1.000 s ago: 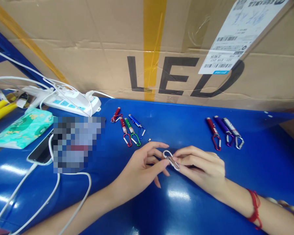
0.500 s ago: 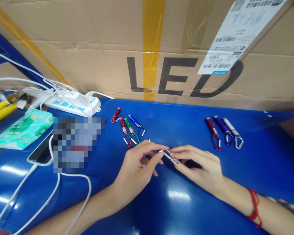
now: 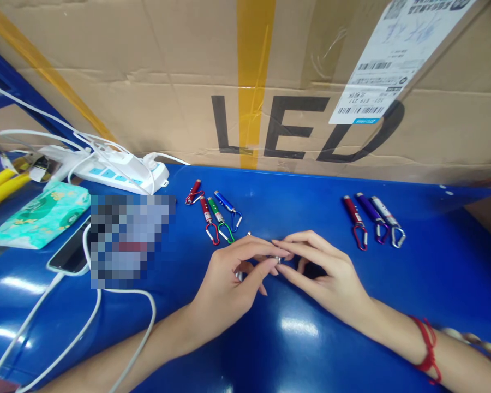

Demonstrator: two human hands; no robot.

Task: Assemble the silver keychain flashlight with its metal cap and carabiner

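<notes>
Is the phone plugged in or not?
Plugged in: a white cable runs into the near end of the phone, which lies flat on the blue table.

Glossy blue table (image 3: 294,349) catches overhead glare, while a big cardboard box (image 3: 147,82) printed "LED" walls off its far edge.

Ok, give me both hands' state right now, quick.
Left hand: closed on a small silver piece.
Right hand: fingertips pinching the same piece.

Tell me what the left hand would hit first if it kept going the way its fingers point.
The left hand points right, fingertips already meeting the right hand over a small silver piece; that hand comes first.
</notes>
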